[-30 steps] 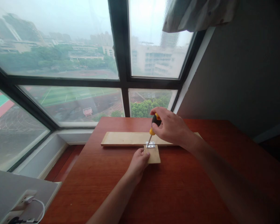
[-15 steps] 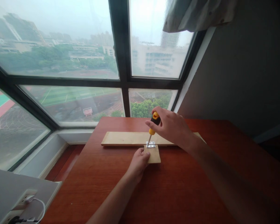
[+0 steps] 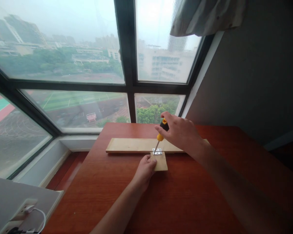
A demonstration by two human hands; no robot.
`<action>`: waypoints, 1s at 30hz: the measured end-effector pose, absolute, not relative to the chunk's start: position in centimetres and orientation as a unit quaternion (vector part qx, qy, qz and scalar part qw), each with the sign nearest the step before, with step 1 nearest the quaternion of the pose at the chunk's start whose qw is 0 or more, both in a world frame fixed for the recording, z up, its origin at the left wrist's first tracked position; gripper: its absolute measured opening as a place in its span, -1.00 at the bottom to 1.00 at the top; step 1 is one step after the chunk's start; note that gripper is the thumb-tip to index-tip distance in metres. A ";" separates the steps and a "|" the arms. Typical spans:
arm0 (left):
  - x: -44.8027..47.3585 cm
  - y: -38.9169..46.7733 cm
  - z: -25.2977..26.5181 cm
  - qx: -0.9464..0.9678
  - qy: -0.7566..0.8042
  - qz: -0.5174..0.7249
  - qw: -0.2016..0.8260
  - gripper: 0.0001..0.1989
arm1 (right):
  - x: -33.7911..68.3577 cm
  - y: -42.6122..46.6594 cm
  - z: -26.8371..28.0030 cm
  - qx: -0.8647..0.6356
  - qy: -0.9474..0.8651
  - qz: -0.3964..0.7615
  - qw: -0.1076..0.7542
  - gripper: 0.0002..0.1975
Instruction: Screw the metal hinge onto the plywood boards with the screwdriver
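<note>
A screwdriver (image 3: 160,136) with a yellow and black handle is in my right hand (image 3: 182,130), fingers closed round the handle. It leans to the right, its tip on the near left part of a silver metal hinge (image 3: 157,151). The hinge spans a long pale wooden board (image 3: 129,145) and a small wooden block (image 3: 161,162) in front of it. My left hand (image 3: 146,167) pinches the block's left edge, thumb on top. The screw under the tip is too small to make out. My right hand and forearm cover part of the long board.
All of this lies on a reddish-brown wooden table (image 3: 185,195). Large windows (image 3: 70,107) with dark frames stand beyond it. A curtain (image 3: 207,18) hangs at the top right. Wall sockets (image 3: 24,209) with plugged-in cables sit at the lower left.
My right hand has shifted slightly to the right, and the screwdriver leans a little more. My left hand still grips the block in the same place.
</note>
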State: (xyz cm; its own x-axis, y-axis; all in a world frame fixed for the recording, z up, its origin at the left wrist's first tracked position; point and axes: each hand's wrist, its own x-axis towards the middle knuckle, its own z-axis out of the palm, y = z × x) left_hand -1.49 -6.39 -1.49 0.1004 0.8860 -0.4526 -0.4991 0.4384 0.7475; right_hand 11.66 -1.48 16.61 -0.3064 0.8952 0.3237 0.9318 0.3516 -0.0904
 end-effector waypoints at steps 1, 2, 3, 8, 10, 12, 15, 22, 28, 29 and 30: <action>-1.5 -6.4 -1.5 0.208 0.464 0.486 0.711 -0.70 | 11.6 -1.4 16.6 -0.573 -0.802 -0.073 0.149 -0.62; -1.5 -6.4 -1.4 0.206 0.465 0.485 0.711 -0.71 | 11.6 -1.3 16.6 -0.575 -0.801 -0.082 0.144 -0.64; -1.5 -6.4 -1.4 0.204 0.466 0.485 0.711 -0.72 | 11.7 -1.3 16.6 -0.575 -0.801 -0.085 0.144 -0.66; -1.4 -6.5 -1.0 0.202 0.459 0.491 0.713 -0.74 | 12.4 -1.3 16.7 -0.517 -0.836 0.006 0.183 -0.65; -1.3 -6.5 -1.0 0.202 0.461 0.491 0.711 -0.75 | 12.4 -1.4 16.8 -0.506 -0.842 0.009 0.186 -0.64; -1.3 -6.4 -1.1 0.202 0.461 0.490 0.712 -0.76 | 12.2 -1.4 17.0 -0.534 -0.826 -0.038 0.177 -0.68; -1.4 -6.4 -1.2 0.200 0.463 0.490 0.711 -0.76 | 12.0 -1.4 17.0 -0.578 -0.798 -0.080 0.149 -0.66; -1.4 -6.5 -1.0 0.199 0.462 0.489 0.713 -0.74 | 12.5 -1.5 16.8 -0.503 -0.839 0.030 0.203 -0.61; -1.4 -6.5 -1.2 0.198 0.464 0.492 0.709 -0.72 | 12.1 -1.4 16.8 -0.607 -0.777 -0.092 0.136 -0.63; -1.4 -6.5 -1.2 0.199 0.465 0.492 0.709 -0.71 | 12.1 -1.3 16.8 -0.605 -0.779 -0.086 0.140 -0.64; -1.5 -6.5 -1.2 0.199 0.466 0.491 0.709 -0.72 | 12.2 -1.3 16.8 -0.595 -0.786 -0.070 0.151 -0.66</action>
